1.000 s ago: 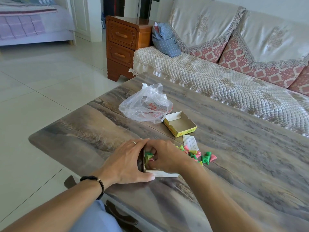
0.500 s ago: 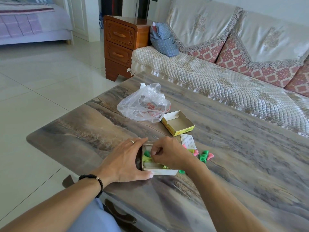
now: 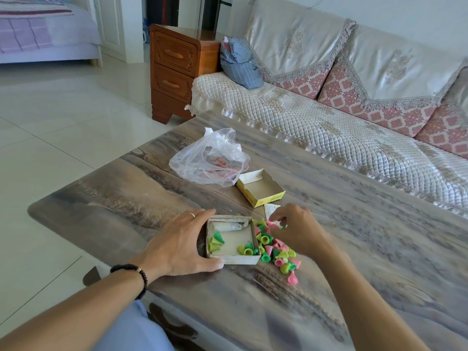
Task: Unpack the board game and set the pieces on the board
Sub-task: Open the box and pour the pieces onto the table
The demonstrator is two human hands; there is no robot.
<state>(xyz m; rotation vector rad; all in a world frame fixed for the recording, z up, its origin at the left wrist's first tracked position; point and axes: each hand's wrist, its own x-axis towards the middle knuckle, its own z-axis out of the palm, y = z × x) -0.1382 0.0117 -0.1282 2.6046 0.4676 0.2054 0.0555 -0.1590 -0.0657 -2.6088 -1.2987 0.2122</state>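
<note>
A small white box tray [image 3: 241, 261] lies on the table's near side. My left hand [image 3: 181, 245] holds it from the left, thumb along the front wall and fingers over the far rim. Inside are a few green and yellow cone-shaped pieces [image 3: 216, 241] and a folded paper [image 3: 233, 225]. To the right of the tray, a pile of pink, green and yellow pieces [image 3: 278, 253] lies on the table. My right hand [image 3: 298, 233] hovers over that pile, blurred, its curled fingertips pinching a small piece.
A yellow box lid [image 3: 260, 189] lies open side up behind the tray, with a white paper slip [image 3: 270, 210] beside it. A crumpled clear plastic bag [image 3: 210, 158] sits further back. The sofa [image 3: 329, 138] runs along the table's far edge, with a wooden nightstand [image 3: 177, 69] at its end.
My right hand has left the tray and moved right over the pile, which has grown. The tray's inside now shows. My left hand keeps its hold on the tray.
</note>
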